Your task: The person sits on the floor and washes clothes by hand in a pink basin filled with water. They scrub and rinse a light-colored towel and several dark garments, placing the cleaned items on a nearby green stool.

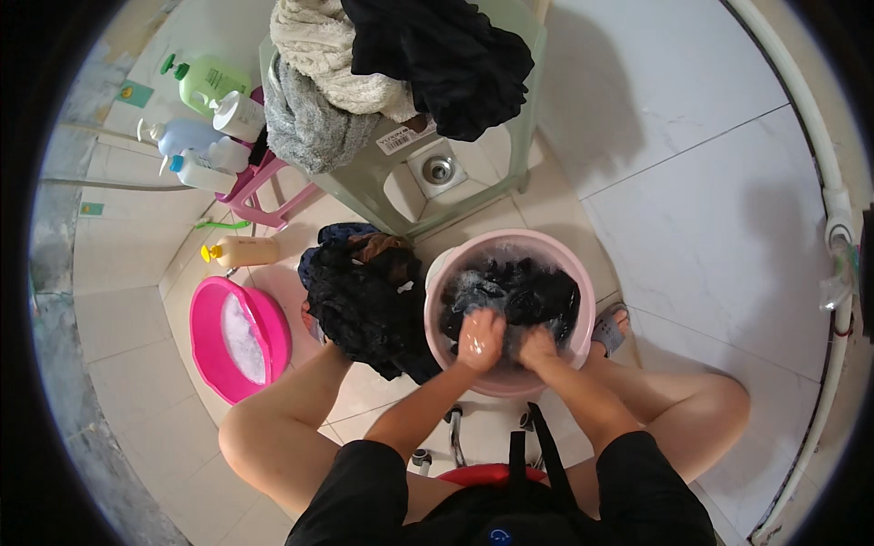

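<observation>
A pale pink basin (435, 346) stands on the floor between my knees, with a black garment (528, 296) soaking in its foamy water. My left hand (481, 340) is over the near left part of the basin, wet with suds, its fingers curled down onto the dark cloth. Close beside it, my right hand (537, 348) dips into the water; its fingers are hidden under the surface and the cloth. Left of the basin lies a heap of dark clothes (364, 305), mostly black, touching the basin's side.
A bright pink basin (202, 350) with white suds stands at left, near a yellow-capped bottle (248, 251). Ahead, a green stool (364, 189) bears a grey towel (319, 123), a cream towel (319, 36) and black clothing (446, 64). Pump bottles (214, 82) crowd a pink stool (273, 187).
</observation>
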`<state>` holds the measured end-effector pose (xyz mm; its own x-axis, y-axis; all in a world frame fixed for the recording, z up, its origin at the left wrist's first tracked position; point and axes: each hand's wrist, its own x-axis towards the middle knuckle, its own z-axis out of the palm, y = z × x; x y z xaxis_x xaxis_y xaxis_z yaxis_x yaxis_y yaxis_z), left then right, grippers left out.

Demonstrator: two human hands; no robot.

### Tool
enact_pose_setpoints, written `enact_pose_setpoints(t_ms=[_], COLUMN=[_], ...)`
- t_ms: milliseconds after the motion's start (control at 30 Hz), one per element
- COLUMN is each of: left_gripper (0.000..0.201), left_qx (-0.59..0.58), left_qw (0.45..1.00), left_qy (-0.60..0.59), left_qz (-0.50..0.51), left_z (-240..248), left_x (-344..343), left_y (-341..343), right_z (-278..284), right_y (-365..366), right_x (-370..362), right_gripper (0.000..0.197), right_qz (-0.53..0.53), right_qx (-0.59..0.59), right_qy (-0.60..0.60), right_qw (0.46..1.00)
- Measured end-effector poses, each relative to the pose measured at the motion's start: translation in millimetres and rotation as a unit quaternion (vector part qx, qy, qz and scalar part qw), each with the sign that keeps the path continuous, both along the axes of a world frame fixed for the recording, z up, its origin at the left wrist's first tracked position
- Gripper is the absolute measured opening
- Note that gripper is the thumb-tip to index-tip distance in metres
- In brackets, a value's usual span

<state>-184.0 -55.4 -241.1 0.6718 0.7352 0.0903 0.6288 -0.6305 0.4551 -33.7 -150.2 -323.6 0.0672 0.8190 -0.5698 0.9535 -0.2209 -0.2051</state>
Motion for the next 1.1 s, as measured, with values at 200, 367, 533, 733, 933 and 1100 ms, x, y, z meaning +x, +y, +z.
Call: enact_pose_setpoints(t_ms=[200,367,533,733,933,1100], left_gripper=[0.029,0.03,0.043,0.051,0.058,0.064], left_qx=[-0.231,-0.221,-0.286,-0.325,-0.392,-0.396], left_qw=[0.957,0.899,0.917,0.876,0.87,0.849], left_qy=[0.174,0.377,0.26,0.351,0.295,0.314], left_qz=[0.027,-0.033,-0.102,-0.056,-0.043,-0.155], left_z=[-7.7,-12.7,-13.0,-25.2,-15.5,18.9], left_x=[-11.0,-22.5,-25.1,-38.4,-20.9,-27.4], left_y=[-57.2,-16.5,6.4,-25.4,-29.8,-20.0], right_z=[51.7,79.4,63.1,73.6,55.3,71.8], right_y=[15.5,31.7,18.3,22.8,-7.3,-0.8], right_x=[-0.4,47.1,0.7,-12.4,-25.2,-14.8], right_gripper=[0.043,0.042,0.027,0.032,0.035,0.038], right_qz=[0.012,0.077,0.101,0.06,-0.058,-0.059], right_qx=[-0.155,-0.159,-0.027,-0.195,-0.119,-0.164], right_qy=[0.187,0.104,-0.152,0.075,0.017,0.141], right_qw=[0.97,0.979,0.983,0.976,0.991,0.975])
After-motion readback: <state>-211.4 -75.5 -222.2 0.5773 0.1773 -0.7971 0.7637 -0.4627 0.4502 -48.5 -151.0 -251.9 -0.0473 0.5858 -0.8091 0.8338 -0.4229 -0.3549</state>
